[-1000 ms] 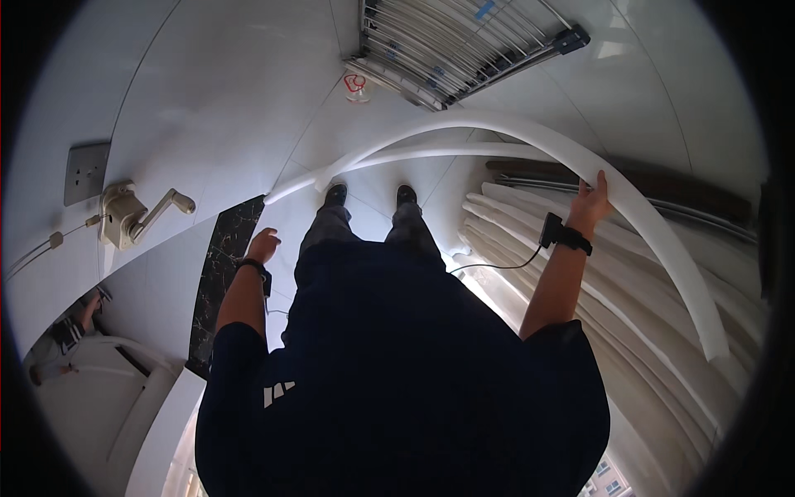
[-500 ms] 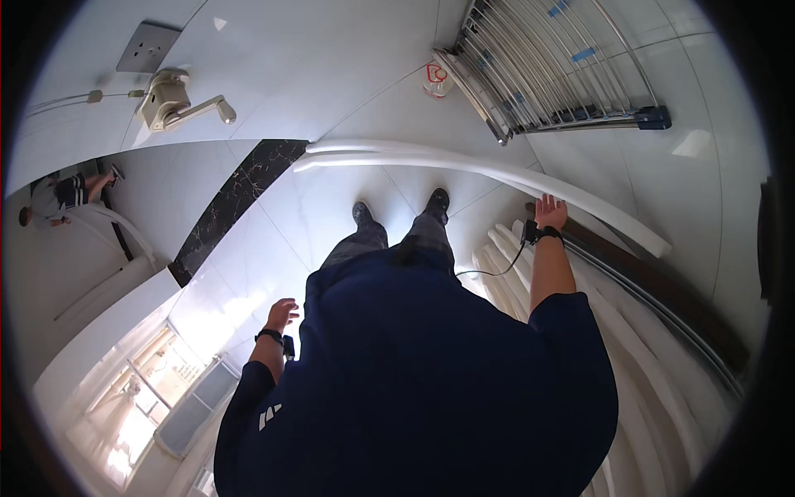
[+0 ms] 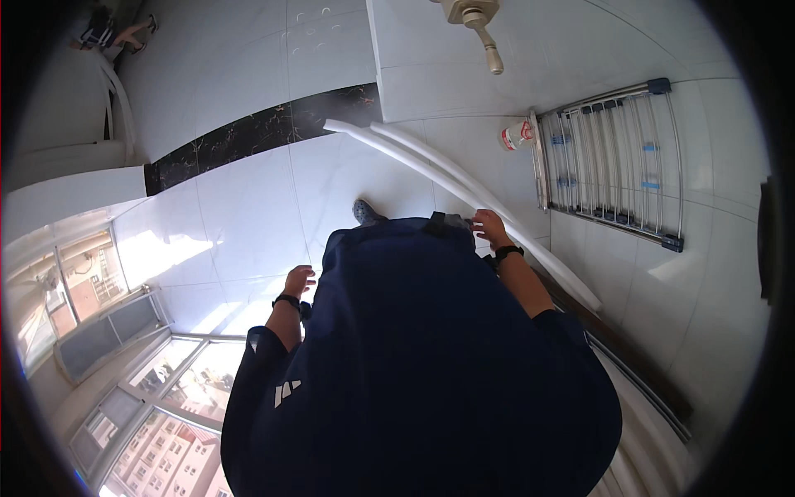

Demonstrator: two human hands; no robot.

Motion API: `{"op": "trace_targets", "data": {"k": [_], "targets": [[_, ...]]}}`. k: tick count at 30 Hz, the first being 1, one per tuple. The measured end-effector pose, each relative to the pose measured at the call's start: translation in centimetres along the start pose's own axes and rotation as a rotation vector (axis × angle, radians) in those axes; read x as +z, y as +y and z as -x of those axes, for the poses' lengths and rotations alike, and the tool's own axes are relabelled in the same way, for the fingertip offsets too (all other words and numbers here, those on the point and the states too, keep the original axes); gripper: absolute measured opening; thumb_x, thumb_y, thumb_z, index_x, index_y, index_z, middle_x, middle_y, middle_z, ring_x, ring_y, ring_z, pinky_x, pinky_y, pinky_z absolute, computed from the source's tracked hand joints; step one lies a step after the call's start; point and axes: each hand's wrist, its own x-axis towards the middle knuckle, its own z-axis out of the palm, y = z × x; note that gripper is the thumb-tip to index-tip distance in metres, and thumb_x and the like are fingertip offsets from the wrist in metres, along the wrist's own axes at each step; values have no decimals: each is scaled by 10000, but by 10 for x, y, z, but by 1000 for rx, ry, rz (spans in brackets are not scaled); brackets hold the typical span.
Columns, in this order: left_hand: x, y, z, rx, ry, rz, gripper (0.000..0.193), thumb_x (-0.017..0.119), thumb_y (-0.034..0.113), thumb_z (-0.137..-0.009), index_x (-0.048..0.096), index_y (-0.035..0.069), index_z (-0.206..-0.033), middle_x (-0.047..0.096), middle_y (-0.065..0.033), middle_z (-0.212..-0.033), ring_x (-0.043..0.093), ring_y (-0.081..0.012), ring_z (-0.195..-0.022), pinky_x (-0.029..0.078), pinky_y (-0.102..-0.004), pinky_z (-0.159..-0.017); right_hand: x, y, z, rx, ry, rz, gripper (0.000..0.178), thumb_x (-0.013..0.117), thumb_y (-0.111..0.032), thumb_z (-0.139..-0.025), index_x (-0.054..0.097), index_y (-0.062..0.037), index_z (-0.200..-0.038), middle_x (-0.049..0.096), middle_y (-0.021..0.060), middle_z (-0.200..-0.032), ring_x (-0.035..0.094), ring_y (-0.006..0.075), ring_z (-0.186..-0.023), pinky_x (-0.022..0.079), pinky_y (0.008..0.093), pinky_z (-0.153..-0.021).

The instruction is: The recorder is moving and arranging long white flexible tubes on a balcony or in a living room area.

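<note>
My left hand [image 3: 299,282] hangs beside my body over the pale tiled floor, with its fingers loosely bent and apart and nothing in them. On the other side, my right hand [image 3: 490,228] is held low by my waist. Its fingers are spread and slightly curled, and I see nothing in them. Two long white tubes [image 3: 406,157] run across the floor ahead of me and pass just beyond the right hand. Whether that hand touches them cannot be made out. Each wrist wears a dark band with a small device.
A folding metal rack [image 3: 617,166] stands at the right, beside a clear jar with red markings [image 3: 517,135]. A beige crank handle [image 3: 489,50] is on the far wall. A black marble strip [image 3: 240,132] crosses the floor. Another person [image 3: 124,33] is at the far left, and windows [image 3: 166,439] are at lower left.
My right hand has drawn back from the tubes toward my waist. My view has turned, so the rack and crank appear farther right and more window shows at lower left.
</note>
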Motion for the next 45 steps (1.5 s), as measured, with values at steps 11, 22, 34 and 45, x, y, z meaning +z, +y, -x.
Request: {"op": "trace_targets", "data": {"k": [11,22,34,45], "targets": [[-102,83,-87,278,-44,-143,355,634,185,-868,649,31,-1187,711,-130,-1054,708,-229,-867,546,-350,-792,84,-86,-26,222,113,118,488,549,-395,-933,497,-125,-1337,621,115,-1250,637,297,-1066,452,467,-922],[-285,229,-136,271,273,-4,379,628,196,-850,650,28,-1190,715,-163,-1020,708,-233,-853,554,-348,-800,310,-322,-233,113,-218,527,346,572,-384,-921,593,-112,-1135,663,71,-1025,662,229,-849,476,396,-729],[-349,286,-128,-126,279,494,314,573,166,-910,635,94,-1208,710,-78,-1060,703,-215,-864,497,-349,-710,670,-646,-277,-261,-711,410,375,601,-252,-938,565,-55,-1254,672,75,-1092,676,169,-865,499,310,-724],[-408,342,-343,165,-160,-466,324,521,311,-950,720,105,-1101,692,-124,-1189,654,-289,-1108,486,-420,-940,634,-748,-447,23,-108,459,469,619,-381,-880,543,-123,-1264,639,91,-1154,649,265,-997,466,433,-861]]}}
